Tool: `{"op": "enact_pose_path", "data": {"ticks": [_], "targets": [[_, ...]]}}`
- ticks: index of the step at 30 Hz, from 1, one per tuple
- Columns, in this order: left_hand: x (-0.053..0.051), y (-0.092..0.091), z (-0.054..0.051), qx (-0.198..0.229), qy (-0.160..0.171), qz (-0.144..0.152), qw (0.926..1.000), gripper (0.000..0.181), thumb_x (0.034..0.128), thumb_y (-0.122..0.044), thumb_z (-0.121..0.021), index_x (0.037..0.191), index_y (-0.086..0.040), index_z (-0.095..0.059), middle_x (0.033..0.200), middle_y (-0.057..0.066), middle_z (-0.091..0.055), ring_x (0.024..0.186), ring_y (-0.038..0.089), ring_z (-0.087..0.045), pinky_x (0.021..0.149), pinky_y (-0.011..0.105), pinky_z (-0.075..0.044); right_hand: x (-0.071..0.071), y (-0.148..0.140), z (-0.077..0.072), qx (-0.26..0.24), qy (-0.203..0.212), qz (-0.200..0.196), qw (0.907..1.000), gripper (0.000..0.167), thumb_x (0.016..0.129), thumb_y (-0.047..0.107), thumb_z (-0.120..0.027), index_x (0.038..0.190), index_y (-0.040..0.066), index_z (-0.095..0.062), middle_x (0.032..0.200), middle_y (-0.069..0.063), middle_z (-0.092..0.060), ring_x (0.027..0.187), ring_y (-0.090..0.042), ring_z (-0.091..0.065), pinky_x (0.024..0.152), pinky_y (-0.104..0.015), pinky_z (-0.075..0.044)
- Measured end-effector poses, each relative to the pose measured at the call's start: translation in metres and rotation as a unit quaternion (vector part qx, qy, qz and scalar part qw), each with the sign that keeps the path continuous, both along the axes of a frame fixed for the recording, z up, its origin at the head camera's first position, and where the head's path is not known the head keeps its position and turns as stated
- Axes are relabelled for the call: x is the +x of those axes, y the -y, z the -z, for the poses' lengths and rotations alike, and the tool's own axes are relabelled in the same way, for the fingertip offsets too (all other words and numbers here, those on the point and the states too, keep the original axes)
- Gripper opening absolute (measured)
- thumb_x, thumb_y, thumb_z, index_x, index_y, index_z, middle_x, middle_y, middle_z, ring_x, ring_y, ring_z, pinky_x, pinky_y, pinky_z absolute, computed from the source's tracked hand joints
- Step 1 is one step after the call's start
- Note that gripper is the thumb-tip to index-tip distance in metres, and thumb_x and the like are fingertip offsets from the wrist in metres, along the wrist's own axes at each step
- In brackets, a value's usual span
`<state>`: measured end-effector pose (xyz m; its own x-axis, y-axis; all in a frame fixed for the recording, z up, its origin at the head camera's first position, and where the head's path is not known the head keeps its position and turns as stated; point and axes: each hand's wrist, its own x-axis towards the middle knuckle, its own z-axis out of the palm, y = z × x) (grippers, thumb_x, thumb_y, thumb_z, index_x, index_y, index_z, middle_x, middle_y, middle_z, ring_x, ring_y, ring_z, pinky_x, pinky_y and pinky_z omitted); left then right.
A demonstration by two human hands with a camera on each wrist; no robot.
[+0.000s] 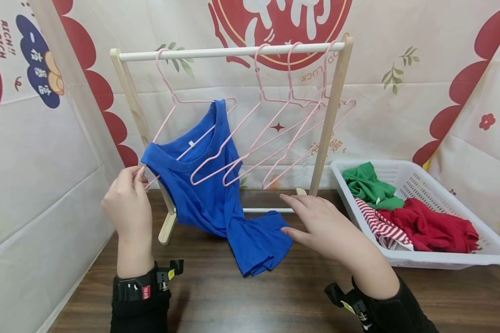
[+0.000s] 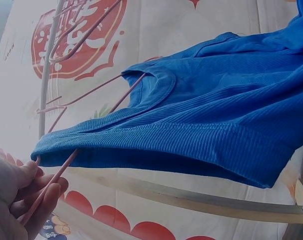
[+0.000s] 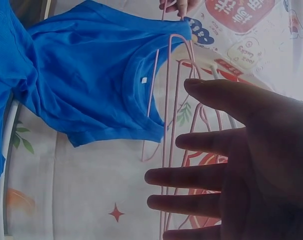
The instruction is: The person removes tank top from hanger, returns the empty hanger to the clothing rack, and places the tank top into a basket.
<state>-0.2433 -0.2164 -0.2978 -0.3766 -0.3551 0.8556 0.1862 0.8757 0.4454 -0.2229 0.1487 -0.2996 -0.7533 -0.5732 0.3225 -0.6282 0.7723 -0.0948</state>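
Note:
A blue sleeveless top (image 1: 204, 194) hangs from a pink hanger (image 1: 165, 121) at the left of the rack's bar. The hanger runs through its neck opening and armholes, and the top's lower part trails to the right near the tabletop. At the left shoulder, my left hand (image 1: 129, 203) pinches the hanger's end, close to the armhole edge; the left wrist view shows the hanger wire between thumb and fingers (image 2: 46, 197). My right hand (image 1: 329, 226) holds nothing, its fingers extended and spread in the right wrist view, just right of the top's trailing hem.
Several other pink hangers (image 1: 289, 88) hang toward the right end of the rack's white bar (image 1: 216, 52). At the right, a white basket (image 1: 446, 260) holds green cloth (image 1: 371, 185), red cloth (image 1: 429, 226) and red-striped cloth (image 1: 383, 224). Printed fabric backs the brown table (image 1: 216, 305).

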Motion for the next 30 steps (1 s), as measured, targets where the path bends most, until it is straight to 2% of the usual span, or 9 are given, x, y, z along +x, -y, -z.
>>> {"op": "enact_pose_path", "data": {"ticks": [5,8,11,13,17,21,30], "targets": [[0.0,-0.002,0.0,0.014,-0.002,0.009,0.9999,0.031,0.0982,-0.021,-0.058,0.103,0.007,-0.069,0.086,0.019,-0.071,0.071,0.03,-0.068,0.062,0.039,-0.054,0.0,0.0,0.0,0.0,0.009,-0.001,1.0,0.067,0.09,0.039,-0.07,0.143,0.007,-0.046,0.128,-0.014,-0.059,0.12,-0.033,-0.053,0.1,-0.055,-0.038],[0.0,-0.003,0.0,0.025,-0.008,0.017,0.9995,0.028,0.0977,-0.019,-0.059,0.103,0.006,-0.07,0.086,0.018,-0.071,0.071,0.028,-0.069,0.064,0.022,-0.052,0.0,-0.001,0.0,0.001,0.011,-0.002,0.9999,0.068,0.09,0.04,-0.069,0.144,0.007,-0.045,0.128,-0.014,-0.059,0.119,-0.033,-0.054,0.1,-0.055,-0.039],[0.0,-0.004,0.0,0.036,-0.023,0.027,0.9987,0.024,0.0965,-0.016,-0.061,0.102,0.006,-0.07,0.085,0.017,-0.071,0.07,0.027,-0.069,0.066,0.005,-0.041,0.0,-0.001,0.0,0.001,0.011,-0.003,0.9999,0.068,0.09,0.04,-0.069,0.144,0.007,-0.045,0.128,-0.014,-0.059,0.119,-0.033,-0.054,0.1,-0.054,-0.039],[0.0,-0.004,-0.001,0.047,-0.039,0.038,0.9974,0.023,0.096,-0.015,-0.062,0.101,0.006,-0.07,0.084,0.017,-0.071,0.07,0.028,-0.07,0.066,0.0,-0.037,0.0,-0.002,0.0,0.0,0.011,-0.003,0.9999,0.068,0.09,0.04,-0.069,0.144,0.007,-0.044,0.129,-0.014,-0.059,0.119,-0.033,-0.054,0.1,-0.054,-0.039],[0.001,-0.003,-0.003,0.066,-0.062,0.057,0.9943,0.025,0.0951,-0.017,-0.062,0.1,0.006,-0.07,0.085,0.017,-0.072,0.071,0.029,-0.07,0.066,0.0,-0.038,0.0,-0.002,-0.001,0.0,0.02,-0.001,0.9998,0.068,0.09,0.04,-0.069,0.145,0.007,-0.044,0.128,-0.015,-0.059,0.119,-0.034,-0.055,0.1,-0.054,-0.039],[0.003,0.002,-0.005,0.076,-0.067,0.075,0.9921,0.025,0.0939,-0.016,-0.064,0.102,0.006,-0.07,0.088,0.017,-0.072,0.074,0.029,-0.071,0.067,0.002,-0.041,-0.002,-0.003,-0.003,-0.001,0.027,0.002,0.9996,0.069,0.09,0.04,-0.069,0.146,0.009,-0.043,0.128,-0.014,-0.059,0.117,-0.034,-0.055,0.099,-0.053,-0.041],[0.011,0.012,-0.005,0.07,-0.028,0.079,0.994,0.028,0.0941,-0.018,-0.063,0.105,0.007,-0.069,0.095,0.017,-0.072,0.076,0.029,-0.071,0.069,0.003,-0.042,-0.006,-0.009,-0.004,-0.015,0.047,0.02,0.9986,0.069,0.092,0.043,-0.065,0.148,0.01,-0.04,0.138,-0.018,-0.052,0.125,-0.038,-0.049,0.101,-0.055,-0.038]]}}
